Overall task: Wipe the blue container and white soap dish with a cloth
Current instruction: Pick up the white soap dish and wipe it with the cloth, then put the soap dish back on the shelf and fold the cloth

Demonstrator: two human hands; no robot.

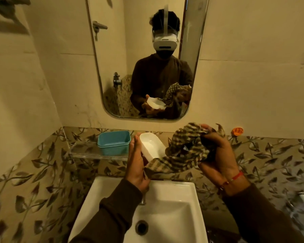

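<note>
Left hand [136, 162] upright, palm turned inward, fingers cupped, right hand [216, 155] raised, fingers clenched, both forearms in dark brown sleeves

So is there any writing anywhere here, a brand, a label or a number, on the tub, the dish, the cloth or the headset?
None can be read.
Blue container: plain sides, no label visible.
White soap dish: plain.
Checked cloth: pattern only.
Headset in the mirror: a dark mark on its front, too blurred to tell whether it is text.
Orange object on the wall: too small to tell.
</note>
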